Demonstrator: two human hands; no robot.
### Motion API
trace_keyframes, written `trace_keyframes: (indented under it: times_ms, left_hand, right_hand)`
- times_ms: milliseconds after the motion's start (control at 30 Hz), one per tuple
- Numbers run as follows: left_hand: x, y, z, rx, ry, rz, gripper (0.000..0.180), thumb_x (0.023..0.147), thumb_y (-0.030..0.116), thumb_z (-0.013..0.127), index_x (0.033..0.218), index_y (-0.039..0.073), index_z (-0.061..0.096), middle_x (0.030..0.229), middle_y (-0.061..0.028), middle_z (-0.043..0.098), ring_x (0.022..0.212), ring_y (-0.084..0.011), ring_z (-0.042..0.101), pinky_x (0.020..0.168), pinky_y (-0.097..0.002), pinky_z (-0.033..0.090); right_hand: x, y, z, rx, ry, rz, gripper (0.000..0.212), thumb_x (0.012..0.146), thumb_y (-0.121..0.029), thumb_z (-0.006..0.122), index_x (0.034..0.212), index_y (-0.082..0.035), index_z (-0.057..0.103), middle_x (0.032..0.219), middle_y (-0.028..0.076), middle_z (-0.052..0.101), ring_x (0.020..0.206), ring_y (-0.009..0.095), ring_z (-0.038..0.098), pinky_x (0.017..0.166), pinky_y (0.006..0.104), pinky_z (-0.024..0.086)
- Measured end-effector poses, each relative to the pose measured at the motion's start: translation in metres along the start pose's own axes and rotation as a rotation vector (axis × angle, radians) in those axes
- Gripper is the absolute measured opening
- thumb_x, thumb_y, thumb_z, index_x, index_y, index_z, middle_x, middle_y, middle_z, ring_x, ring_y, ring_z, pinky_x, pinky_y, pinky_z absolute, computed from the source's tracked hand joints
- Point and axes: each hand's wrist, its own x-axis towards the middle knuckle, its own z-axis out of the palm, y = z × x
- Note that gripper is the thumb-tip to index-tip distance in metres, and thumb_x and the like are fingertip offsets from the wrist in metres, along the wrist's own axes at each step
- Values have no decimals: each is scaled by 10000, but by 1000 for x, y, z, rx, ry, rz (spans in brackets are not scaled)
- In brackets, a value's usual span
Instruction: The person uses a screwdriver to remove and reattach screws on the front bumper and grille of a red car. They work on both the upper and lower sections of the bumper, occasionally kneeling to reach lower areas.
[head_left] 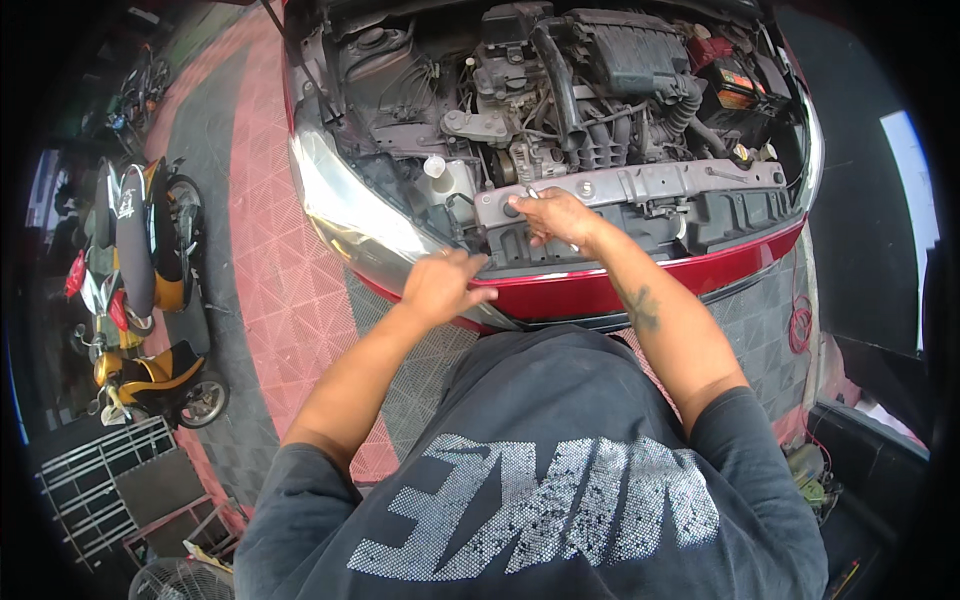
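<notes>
In front of me is a red car [690, 262] with its engine bay exposed. My right hand [560, 217] is closed above the grey front crossmember [640, 184], with its index finger reaching left. It holds a slim silver hand tool [531, 193]; one end shows past the fingers and the other below the palm, and its exact kind is hidden. My left hand [442, 286] lies with fingers stretched and thumb apart at the inner corner of the left headlight [365, 205], by the bumper edge. Nothing shows in it.
Behind the crossmember are the engine [560, 95], a white-capped reservoir [450, 178] and a battery [738, 86]. Motorcycles [150, 240] stand at left, above a metal rack [110, 480] and a fan [180, 580]. A red hose [800, 325] lies on the tiled floor at right.
</notes>
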Motion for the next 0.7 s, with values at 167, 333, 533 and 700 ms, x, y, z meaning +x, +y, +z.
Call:
trace_keyframes:
  times_ms: [167, 333, 533, 700]
  left_hand:
    - [-17, -4, 37, 40, 86, -41, 695, 795, 556, 808, 1354, 156, 710, 1004, -99, 687, 996, -308, 689, 868, -437, 572]
    - [-19, -10, 39, -31, 76, 5, 656, 789, 485, 836, 1348, 162, 718, 981, -84, 671, 983, -306, 678, 866, -434, 573]
    - [-14, -16, 47, -140, 41, -8, 602, 810, 420, 846, 1309, 104, 732, 1004, -90, 722, 1004, -310, 686, 909, -441, 568]
    - [-11, -20, 47, -111, 1, 42, 606, 819, 420, 845, 1297, 68, 729, 1062, -108, 760, 1037, -326, 695, 925, -448, 564]
  right_hand:
    - [-19, -23, 12, -188, -104, -13, 556, 1064, -492, 637, 645, -160, 484, 582, -47, 398, 564, 115, 430, 676, 361, 525]
    - [-78, -30, -16, 168, 119, -170, 518, 1108, -378, 588, 652, -177, 450, 561, -55, 369, 567, 109, 421, 747, 363, 554]
    - [-183, -1, -42, 357, 285, -342, 530, 1135, -379, 513, 663, -172, 391, 560, -49, 323, 601, 133, 410, 766, 387, 538]
    - [-234, 38, -37, 475, 423, -449, 554, 1147, -419, 469, 659, -174, 378, 547, -28, 331, 652, 153, 452, 804, 411, 568]
